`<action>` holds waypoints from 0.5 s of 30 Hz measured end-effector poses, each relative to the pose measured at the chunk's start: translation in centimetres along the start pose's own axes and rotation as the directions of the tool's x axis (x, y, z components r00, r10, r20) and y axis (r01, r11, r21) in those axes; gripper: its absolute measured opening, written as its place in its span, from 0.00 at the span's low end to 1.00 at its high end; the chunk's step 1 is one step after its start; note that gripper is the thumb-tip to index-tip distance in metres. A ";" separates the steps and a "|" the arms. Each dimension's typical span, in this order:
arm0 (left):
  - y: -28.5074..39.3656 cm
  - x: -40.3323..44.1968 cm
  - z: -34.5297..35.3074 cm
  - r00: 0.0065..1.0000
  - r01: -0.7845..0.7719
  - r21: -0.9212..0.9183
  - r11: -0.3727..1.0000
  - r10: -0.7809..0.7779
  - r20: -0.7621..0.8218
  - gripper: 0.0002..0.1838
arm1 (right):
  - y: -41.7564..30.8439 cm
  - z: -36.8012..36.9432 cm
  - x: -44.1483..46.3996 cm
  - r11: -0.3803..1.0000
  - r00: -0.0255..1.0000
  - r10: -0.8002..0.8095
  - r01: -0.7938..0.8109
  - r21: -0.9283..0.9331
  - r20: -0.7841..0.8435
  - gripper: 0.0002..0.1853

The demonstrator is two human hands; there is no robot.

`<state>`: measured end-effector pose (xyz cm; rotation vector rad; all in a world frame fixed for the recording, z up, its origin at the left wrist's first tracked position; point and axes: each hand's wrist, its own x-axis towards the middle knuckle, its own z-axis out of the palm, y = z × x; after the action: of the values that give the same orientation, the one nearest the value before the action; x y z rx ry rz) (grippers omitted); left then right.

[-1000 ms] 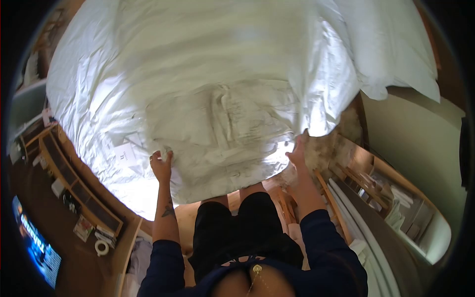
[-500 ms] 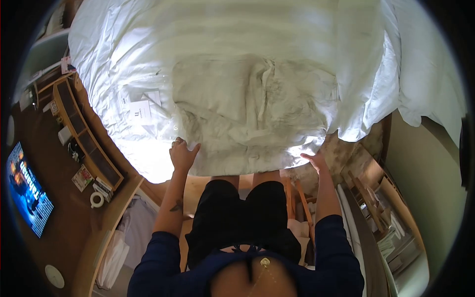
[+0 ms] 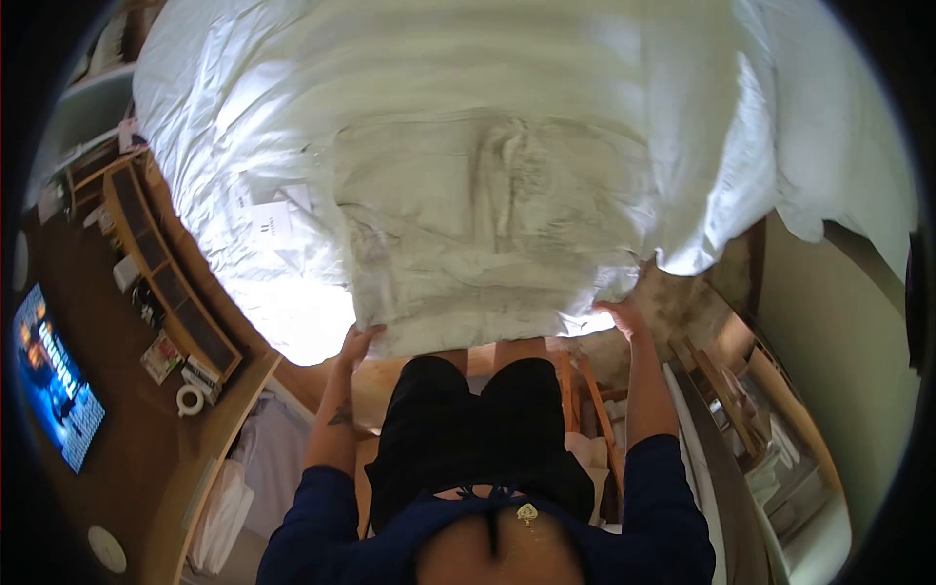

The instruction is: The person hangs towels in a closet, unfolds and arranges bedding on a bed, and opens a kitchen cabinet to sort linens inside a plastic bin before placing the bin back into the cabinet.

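Observation:
A folded off-white cloth [image 3: 429, 185], wrinkled and creased in the middle, lies on the white bedding [image 3: 409, 49], with its near edge at the bed's front side. At that edge's left corner, my left hand [image 3: 361, 344] is closed on the cloth. My right hand [image 3: 625, 319] grips the right corner, thumb at the edge; its other fingers are partly hidden. Left of the cloth, a white printed card [image 3: 274, 225] rests on the bedding.
To the left stands a brown desk [image 3: 146, 419] with a lit screen [image 3: 58, 380], a white mug [image 3: 190, 400] and a wooden organizer [image 3: 171, 268]. Wooden furniture holding folded linens [image 3: 775, 468] is at lower right. A wooden chair [image 3: 600, 414] stands beside my legs.
My left hand has moved down from on top of the cloth to its near left corner and closed there. The cloth's near left edge has shifted slightly toward me. My right hand stays at the right corner.

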<state>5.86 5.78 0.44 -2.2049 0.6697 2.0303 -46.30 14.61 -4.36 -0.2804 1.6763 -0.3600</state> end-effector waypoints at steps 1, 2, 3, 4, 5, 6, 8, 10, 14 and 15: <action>0.6 -1.3 0.3 1.000 -0.008 0.007 1.000 0.008 0.029 0.31 | -1.3 -0.4 -1.9 0.987 0.995 0.056 -0.068 0.147 0.088 0.25; 2.0 -3.2 0.5 0.999 0.001 -0.100 0.995 0.003 0.041 0.31 | -2.2 -1.0 -3.6 0.982 0.989 0.116 -0.128 0.140 0.090 0.29; 3.8 -4.9 0.5 0.999 0.006 -0.206 0.978 0.004 0.047 0.31 | -3.2 -1.5 -5.0 0.975 0.981 0.168 -0.180 0.133 0.098 0.33; 6.0 -6.7 0.5 0.998 -0.012 -0.205 0.979 0.024 0.057 0.31 | -4.5 -1.9 -6.8 0.977 0.985 0.152 -0.163 0.138 0.082 0.33; 8.0 -8.9 0.4 0.995 -0.091 -0.279 0.956 0.101 0.024 0.32 | -6.0 -2.2 -8.9 0.920 0.988 0.078 -0.124 0.372 0.135 0.31; 9.0 -10.6 0.2 0.985 -0.166 -0.352 0.921 0.171 -0.016 0.32 | -7.0 -2.3 -10.7 0.808 0.984 -0.006 -0.099 0.581 0.176 0.29; 9.5 -11.9 -1.7 0.987 -0.135 -0.343 0.930 0.157 0.036 0.33 | -2.6 -4.4 -10.1 0.899 0.969 0.147 -0.215 0.383 0.199 0.30; 9.2 -12.8 -3.0 0.983 -0.173 -0.196 0.965 0.183 0.032 0.33 | -2.5 -3.8 -11.9 0.933 0.922 0.357 -0.347 -0.090 0.146 0.30; 7.7 -13.7 -2.3 0.966 -0.257 0.074 0.963 0.257 0.018 0.31 | -5.0 -3.3 -15.1 0.963 0.974 0.143 -0.177 0.203 0.175 0.27; 11.2 -17.1 -1.0 0.997 -0.038 0.266 0.963 0.056 -0.058 0.31 | -5.8 -2.7 -16.7 0.926 0.989 0.098 -0.131 0.355 0.111 0.26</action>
<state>2.22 -0.11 19.69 -2.1244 0.9478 1.7740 -46.87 15.93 13.45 0.0753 1.4950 -0.5506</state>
